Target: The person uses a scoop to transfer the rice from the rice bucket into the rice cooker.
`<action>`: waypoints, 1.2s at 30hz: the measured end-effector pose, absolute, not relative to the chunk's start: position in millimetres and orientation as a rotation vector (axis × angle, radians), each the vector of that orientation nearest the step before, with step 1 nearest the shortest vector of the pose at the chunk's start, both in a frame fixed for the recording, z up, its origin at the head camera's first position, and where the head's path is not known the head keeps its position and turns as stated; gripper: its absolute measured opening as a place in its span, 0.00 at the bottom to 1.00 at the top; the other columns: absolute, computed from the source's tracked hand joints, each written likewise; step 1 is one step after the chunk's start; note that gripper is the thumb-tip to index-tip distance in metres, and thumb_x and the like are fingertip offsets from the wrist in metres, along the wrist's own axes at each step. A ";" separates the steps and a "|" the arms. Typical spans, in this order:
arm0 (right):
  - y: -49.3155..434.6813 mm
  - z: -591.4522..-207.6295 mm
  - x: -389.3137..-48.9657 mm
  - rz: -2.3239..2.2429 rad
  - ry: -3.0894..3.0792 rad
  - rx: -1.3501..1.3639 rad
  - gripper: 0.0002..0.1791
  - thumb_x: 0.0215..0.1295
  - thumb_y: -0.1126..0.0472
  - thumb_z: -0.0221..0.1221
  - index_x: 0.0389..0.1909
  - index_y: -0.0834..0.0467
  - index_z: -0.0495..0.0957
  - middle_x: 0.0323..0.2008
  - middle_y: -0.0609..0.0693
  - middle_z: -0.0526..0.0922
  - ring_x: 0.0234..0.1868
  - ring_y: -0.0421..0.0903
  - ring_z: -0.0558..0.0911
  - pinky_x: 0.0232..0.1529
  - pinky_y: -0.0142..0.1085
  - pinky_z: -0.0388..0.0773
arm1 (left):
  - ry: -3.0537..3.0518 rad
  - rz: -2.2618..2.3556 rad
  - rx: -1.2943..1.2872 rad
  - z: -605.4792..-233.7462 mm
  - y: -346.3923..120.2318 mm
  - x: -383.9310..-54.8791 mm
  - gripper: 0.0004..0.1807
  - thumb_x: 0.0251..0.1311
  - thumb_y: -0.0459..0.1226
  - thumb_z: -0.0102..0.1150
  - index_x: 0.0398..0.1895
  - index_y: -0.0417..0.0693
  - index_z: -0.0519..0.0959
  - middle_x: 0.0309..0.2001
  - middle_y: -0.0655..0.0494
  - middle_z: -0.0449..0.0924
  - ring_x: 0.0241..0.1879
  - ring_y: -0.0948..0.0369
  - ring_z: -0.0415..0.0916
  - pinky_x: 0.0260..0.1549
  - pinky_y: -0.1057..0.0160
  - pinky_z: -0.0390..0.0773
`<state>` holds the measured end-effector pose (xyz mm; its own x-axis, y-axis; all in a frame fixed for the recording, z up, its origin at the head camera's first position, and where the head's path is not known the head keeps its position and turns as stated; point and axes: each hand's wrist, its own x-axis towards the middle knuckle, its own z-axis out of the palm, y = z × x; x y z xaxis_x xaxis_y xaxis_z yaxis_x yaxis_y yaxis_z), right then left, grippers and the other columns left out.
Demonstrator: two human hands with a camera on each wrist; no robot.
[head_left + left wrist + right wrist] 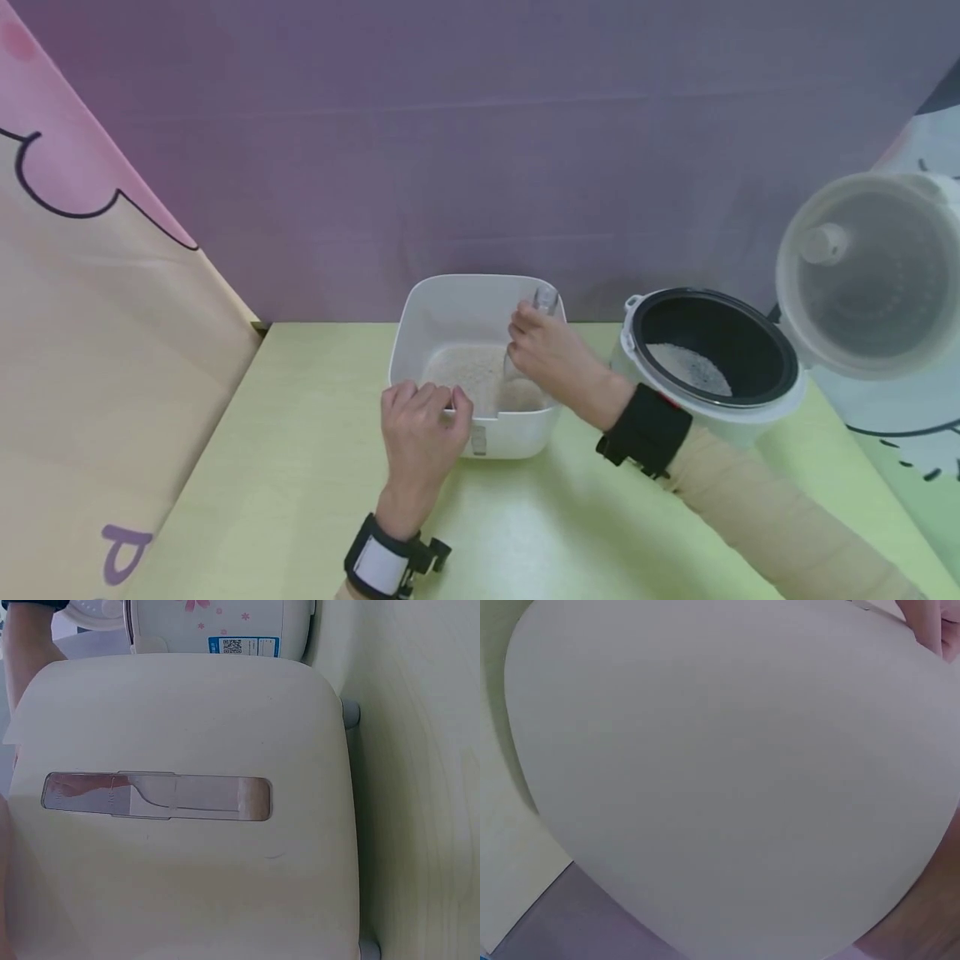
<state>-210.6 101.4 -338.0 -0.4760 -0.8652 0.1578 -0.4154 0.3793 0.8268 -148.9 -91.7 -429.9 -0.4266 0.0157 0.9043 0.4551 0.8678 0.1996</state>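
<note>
A white rice bin (450,304) stands at the far edge of the table, with pale rice (461,367) in its bottom. My left hand (426,421) grips the bin's front rim, fingers curled over it. Inside the bin's right side, my right hand (555,354) holds a clear plastic scoop (546,298), whose lower part is mostly hidden behind the fingers. The left wrist view shows the bin's front wall (187,892) with a narrow clear window (157,799). In the right wrist view, the bin's smooth side wall (720,787) fills most of the picture.
Right of the bin stands a rice cooker with a black inner pot (735,342) and some rice (690,367) in it. Its raised lid (870,275) leans back to the right. A purple cloth (480,167) hangs behind the light green table (300,467).
</note>
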 end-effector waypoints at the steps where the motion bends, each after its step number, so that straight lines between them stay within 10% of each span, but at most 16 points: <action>1: 101.1 -337.9 -209.9 -0.988 -2.054 1.097 0.04 0.63 0.62 0.65 0.30 0.50 0.87 0.32 0.48 0.87 0.41 0.49 0.77 0.58 0.43 0.60 | -1.967 -0.513 -0.344 -430.0 -91.6 -148.5 0.15 0.55 0.34 0.58 0.11 0.45 0.76 0.09 0.58 0.66 0.17 0.59 0.58 0.30 0.57 0.67; 36: 106.8 -333.1 -197.9 -0.691 -2.401 1.094 0.03 0.57 0.64 0.69 0.27 0.52 0.85 0.27 0.50 0.84 0.32 0.50 0.80 0.43 0.41 0.70 | -1.977 -0.529 -0.338 -430.4 -90.1 -148.3 0.15 0.55 0.34 0.59 0.11 0.44 0.77 0.08 0.57 0.67 0.16 0.59 0.59 0.30 0.57 0.67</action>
<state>-197.9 106.8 -333.1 -0.6076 -0.7780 0.1598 -0.5743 0.5694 0.5883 -148.3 -90.1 -430.4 -0.4432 0.0067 0.8964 0.4538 0.8640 0.2179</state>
